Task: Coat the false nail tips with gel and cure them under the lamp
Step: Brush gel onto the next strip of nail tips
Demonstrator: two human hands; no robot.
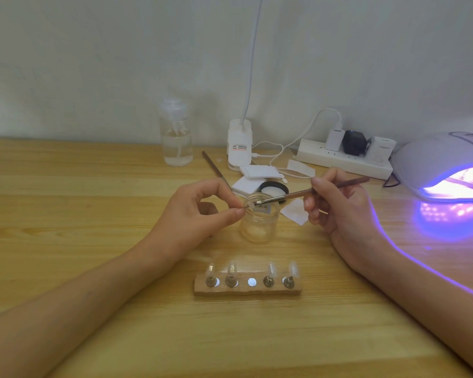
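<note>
Right hand [336,211] pinches slim brown brush [298,194] over round clear jar [260,227].

Desk [66,186] being shown in pale yellow wood grain. Violet glow being cast by white curing lamp [426,156]. Brush [347,183] brown. Jar [260,225] clear. Lid [273,189] black-rimmed. Nail stand [247,290] tan, silver-dotted. Plug [354,141] black.

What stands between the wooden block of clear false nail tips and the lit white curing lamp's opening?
Only the person's own right forearm, which crosses the table between the wooden block and the white curing lamp. No loose object lies on that line; the clear glass jar sits farther back.
</note>
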